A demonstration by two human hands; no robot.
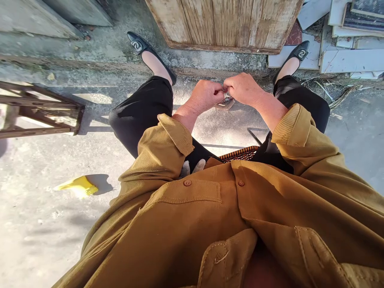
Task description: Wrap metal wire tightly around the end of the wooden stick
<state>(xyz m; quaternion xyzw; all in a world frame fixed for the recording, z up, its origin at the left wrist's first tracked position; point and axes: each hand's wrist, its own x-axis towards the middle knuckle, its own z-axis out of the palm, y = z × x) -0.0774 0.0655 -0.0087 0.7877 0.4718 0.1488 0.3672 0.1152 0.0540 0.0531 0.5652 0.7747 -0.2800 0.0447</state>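
My left hand and my right hand meet in front of me, over the floor between my spread knees. Both are closed, fingertips pinched and almost touching. Just below the fingertips shows a small shiny, partly see-through thing; the fingers cover much of it, and its kind cannot be made out. What each hand pinches is hidden. On my lap, partly behind the brown shirt, lie whitish fabric tips that look like glove fingers.
A weathered wooden panel lies ahead between my dark shoes. Stacked tiles sit at the right, a wooden frame at the left. A yellow object rests on the concrete floor. A woven orange-black seat edge shows beneath me.
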